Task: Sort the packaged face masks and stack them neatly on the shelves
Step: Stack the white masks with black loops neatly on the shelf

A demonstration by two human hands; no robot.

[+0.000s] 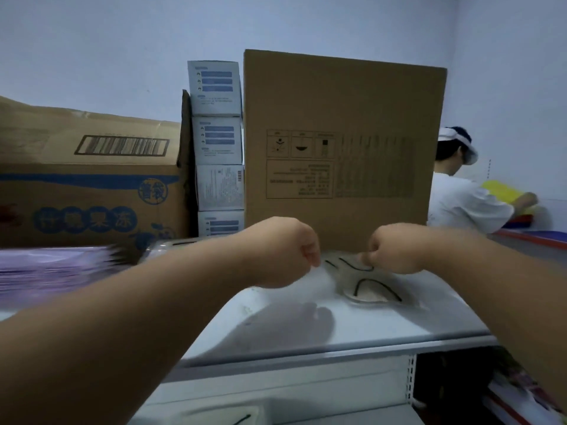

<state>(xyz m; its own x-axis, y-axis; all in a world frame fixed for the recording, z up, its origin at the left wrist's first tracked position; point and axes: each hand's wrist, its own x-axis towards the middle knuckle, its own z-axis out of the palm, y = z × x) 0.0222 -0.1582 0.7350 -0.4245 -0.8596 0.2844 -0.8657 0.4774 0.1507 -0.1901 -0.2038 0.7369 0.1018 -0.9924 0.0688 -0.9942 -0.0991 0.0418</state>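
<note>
Packaged face mask (365, 286) lies on the white shelf (306, 326), at 6 o'clock from the tall carton (343, 142); left hand (285, 253) and right hand (395, 250) apparently pinch its far edge.

The purple stack (52, 271) at left is motion-blurred, cut off.

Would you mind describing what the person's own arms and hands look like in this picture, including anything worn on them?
Both forearms are bare right to the picture's edges: no sleeves, gloves, watch or bracelet show. The left hand and right hand carry no visible rings, though motion blur softens the fingers. No markings or cables appear on either arm.
</note>
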